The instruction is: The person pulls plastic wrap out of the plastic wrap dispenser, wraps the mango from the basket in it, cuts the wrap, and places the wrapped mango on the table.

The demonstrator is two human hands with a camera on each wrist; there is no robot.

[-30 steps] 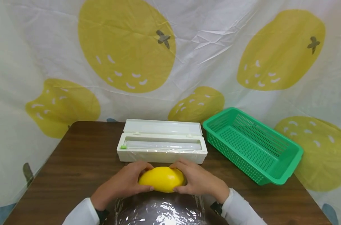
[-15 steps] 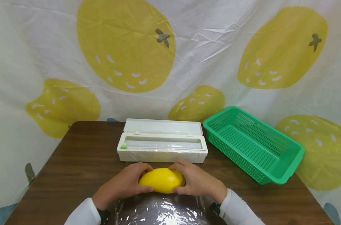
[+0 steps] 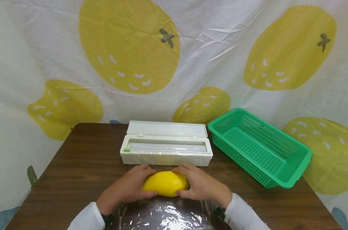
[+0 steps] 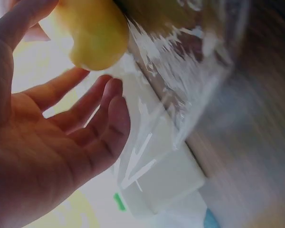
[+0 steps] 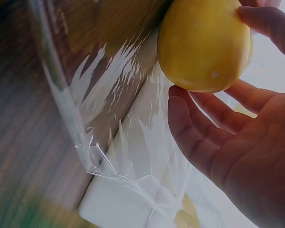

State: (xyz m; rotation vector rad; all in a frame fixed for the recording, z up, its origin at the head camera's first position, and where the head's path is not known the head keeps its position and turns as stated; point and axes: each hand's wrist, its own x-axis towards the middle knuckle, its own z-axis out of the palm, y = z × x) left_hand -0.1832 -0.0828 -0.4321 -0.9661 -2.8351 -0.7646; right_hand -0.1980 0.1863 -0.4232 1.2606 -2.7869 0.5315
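Note:
A smooth, glossy yellow oval fruit (image 3: 166,183) is held over a sheet of plastic wrap (image 3: 165,214), its long side running left to right. My left hand (image 3: 131,185) grips its left end, thumb on the near side and fingertips on the far side. At the other end my right hand (image 3: 201,185) holds it the same way. In the right wrist view, the fruit's rounded end (image 5: 204,47) lies against the thumb and fingers. Clear wrap (image 4: 180,57) also shows beyond the left hand, stretching from the white box.
Just beyond the hands stands a white wrap dispenser (image 3: 166,159), lid raised, with a roll inside and a small green slider (image 3: 126,149) at its left. A green basket (image 3: 258,150) sits at the right back. Behind the brown table (image 3: 85,159) hangs a fruit-print cloth (image 3: 208,60).

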